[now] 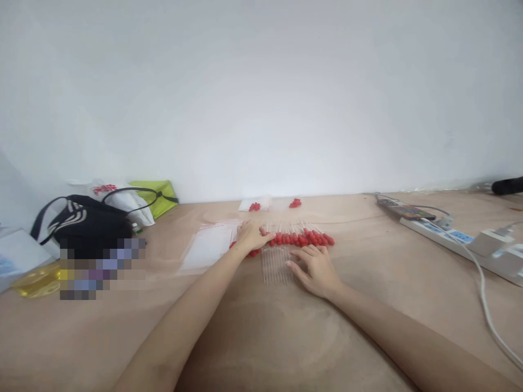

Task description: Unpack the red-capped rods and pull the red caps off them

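1. The red-ended sticks [300,238] lie side by side in a row across the middle of the table [229,337], their clear, thin ends pointing toward the wall [310,98].
2. The left hand [252,239] lies over the left part of this row; its thumb stretches right, beside the red ends, and more red shows under and left of the wrist. Whether its fingers grasp a stick, I cannot tell: their tips are hidden or blurred.
3. Nearer the person, just below the red ends, clear tubes [275,267] lie in a neat, close-set row.
4. The right hand [314,269] rests at the right edge of those tubes. Its fingers are loosely bent and released, thumb and forefinger parted, with the tubes just to their left; its knuckles sit just below the red ends.
5. White sheets [210,246] lie left of the left hand.
6. Beyond both hands, near the wall, two small red clusters [295,203] lie apart from the main row, well out of the fingers' reach.
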Motion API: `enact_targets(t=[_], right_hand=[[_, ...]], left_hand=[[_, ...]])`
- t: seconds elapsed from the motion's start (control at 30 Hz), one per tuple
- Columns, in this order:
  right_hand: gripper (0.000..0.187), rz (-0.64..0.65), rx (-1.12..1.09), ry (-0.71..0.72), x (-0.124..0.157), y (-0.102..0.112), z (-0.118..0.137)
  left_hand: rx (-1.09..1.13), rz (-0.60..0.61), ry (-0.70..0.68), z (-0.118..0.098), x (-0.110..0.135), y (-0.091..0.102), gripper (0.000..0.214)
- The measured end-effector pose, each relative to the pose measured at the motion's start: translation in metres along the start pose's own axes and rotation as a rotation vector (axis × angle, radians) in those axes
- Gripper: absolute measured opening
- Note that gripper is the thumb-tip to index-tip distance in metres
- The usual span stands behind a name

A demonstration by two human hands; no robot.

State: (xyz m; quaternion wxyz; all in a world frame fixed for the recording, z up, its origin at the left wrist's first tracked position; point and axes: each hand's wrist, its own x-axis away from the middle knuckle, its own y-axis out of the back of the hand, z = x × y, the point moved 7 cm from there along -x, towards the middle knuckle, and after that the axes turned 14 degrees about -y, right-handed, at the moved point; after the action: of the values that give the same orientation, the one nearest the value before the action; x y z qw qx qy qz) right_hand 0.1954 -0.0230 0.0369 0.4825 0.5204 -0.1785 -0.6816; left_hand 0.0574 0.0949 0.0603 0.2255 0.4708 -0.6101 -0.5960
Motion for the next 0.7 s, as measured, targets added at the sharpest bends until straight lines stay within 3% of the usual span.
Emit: enact_targets(t=[0.13, 0.27, 0.47, 0.57, 0.7], right_hand=[[0.023, -0.036, -0.004, -0.021, -0.001, 0.0, -0.005], [0.023, -0.041, -0.05, -0.037, -0.001, -0.001, -0.009], [0.033, -0.128, -0.161, -0.045, -0.002, 0.002, -0.017], [0.046, -0.244, -0.204, -0.083, -0.003, 0.01, -0.026], [0.061, -0.252, -0.106, -0.035, -0.001, 0.014, -0.023]], left_hand=[[0.006, 0.022, 0.05, 0.003, -0.002, -0.005, 0.033], [-0.032, -0.031, 0.091, 0.004, -0.003, -0.003, 0.031], [-0.08, -0.155, 0.108, 0.0, 0.005, 0.013, 0.023], [-0.092, -0.297, -0.06, -0.012, 0.027, 0.029, 0.019], [-0.036, -0.411, -0.457, -0.034, 0.068, 0.034, 0.014]])
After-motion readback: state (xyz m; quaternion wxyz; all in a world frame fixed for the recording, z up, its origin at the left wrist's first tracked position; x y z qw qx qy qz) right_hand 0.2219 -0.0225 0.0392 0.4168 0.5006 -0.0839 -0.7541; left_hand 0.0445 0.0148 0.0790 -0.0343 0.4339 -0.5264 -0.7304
